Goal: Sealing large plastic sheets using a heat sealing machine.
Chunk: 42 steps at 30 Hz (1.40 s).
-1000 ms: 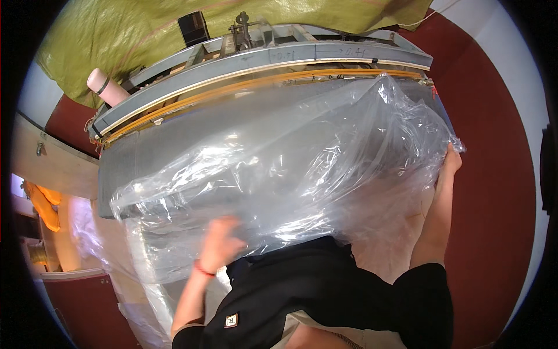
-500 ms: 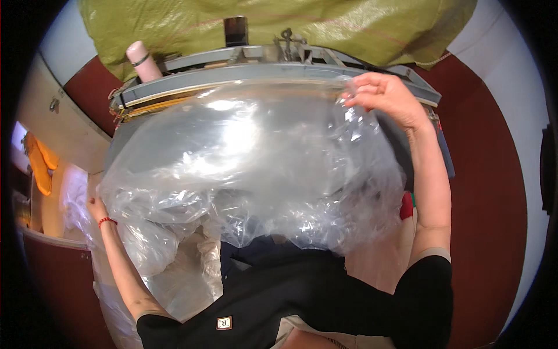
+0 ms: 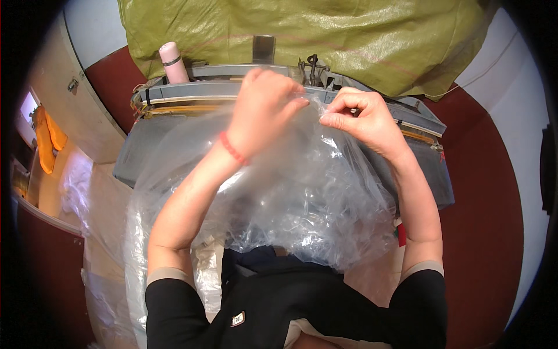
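Observation:
A large sheet of clear, crinkled plastic film (image 3: 302,209) hangs over the front of the grey bench and down to my lap. My right hand (image 3: 365,121) pinches its upper edge between thumb and fingers. Close beside it, to the left, my left hand (image 3: 264,107) is closed at the same upper edge, fingers curled and somewhat smeared by motion. A red bead bracelet (image 3: 233,149) circles my left wrist.
The grey metal-framed bench (image 3: 209,89) spans the far side, carrying a pink bottle (image 3: 174,64), a dark flat panel (image 3: 263,49) and a metal clamp (image 3: 313,71). Behind hangs a yellow-green woven sheet (image 3: 349,41). Orange items (image 3: 45,139) show beyond the door (image 3: 87,99) at left.
My left hand has swung from the far left up to beside my right hand. The film, spread wide before, is now gathered narrower. My right hand shifted slightly left and nearer.

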Tool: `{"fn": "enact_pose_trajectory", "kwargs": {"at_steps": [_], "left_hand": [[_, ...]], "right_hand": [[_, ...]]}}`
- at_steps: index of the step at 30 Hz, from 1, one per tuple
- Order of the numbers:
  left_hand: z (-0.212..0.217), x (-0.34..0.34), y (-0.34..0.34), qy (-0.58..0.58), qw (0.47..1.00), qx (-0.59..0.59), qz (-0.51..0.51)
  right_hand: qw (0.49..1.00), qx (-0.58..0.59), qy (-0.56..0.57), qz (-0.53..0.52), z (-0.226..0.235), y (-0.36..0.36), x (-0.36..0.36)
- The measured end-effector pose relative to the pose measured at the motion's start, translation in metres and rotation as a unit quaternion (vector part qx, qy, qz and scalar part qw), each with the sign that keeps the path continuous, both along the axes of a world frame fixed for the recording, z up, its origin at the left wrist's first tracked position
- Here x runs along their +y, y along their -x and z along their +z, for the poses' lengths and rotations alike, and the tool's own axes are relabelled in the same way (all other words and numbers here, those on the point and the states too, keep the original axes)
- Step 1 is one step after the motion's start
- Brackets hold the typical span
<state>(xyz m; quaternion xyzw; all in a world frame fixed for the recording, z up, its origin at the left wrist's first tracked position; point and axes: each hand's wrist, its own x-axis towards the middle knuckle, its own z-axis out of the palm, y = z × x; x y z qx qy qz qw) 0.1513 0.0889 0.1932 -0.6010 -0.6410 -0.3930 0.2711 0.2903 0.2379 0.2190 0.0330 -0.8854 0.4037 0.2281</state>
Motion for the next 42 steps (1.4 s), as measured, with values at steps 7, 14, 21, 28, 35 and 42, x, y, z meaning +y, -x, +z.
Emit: {"fn": "enact_pose_trajectory", "kwargs": {"at_steps": [7, 14, 21, 28, 35, 42], "left_hand": [[-0.023, 0.004, -0.012, -0.057, 0.977, -0.201, -0.051], [-0.035, -0.03, -0.002, -0.009, 0.992, -0.127, 0.012], [-0.123, -0.144, -0.01, 0.437, 0.7, -0.459, -0.329], [-0.234, -0.353, 0.08, 0.697, 0.567, -0.422, 0.125], [-0.071, -0.382, 0.274, 0.04, 0.868, -0.103, 0.484], [-0.179, -0.255, 0.317, 0.233, 0.854, -0.088, 0.456]], "right_hand": [[0.97, 0.006, 0.241, 0.017, -0.024, 0.016, -0.015], [0.992, 0.118, 0.04, 0.016, -0.067, 0.048, -0.013], [0.869, 0.12, 0.202, -0.436, -0.165, -0.051, 0.16], [0.626, 0.066, -0.041, -0.776, -0.247, -0.479, 0.302], [0.64, -0.079, -0.156, -0.748, -0.219, -0.503, 0.309], [0.635, -0.139, -0.157, -0.743, -0.21, -0.32, 0.311]]}}
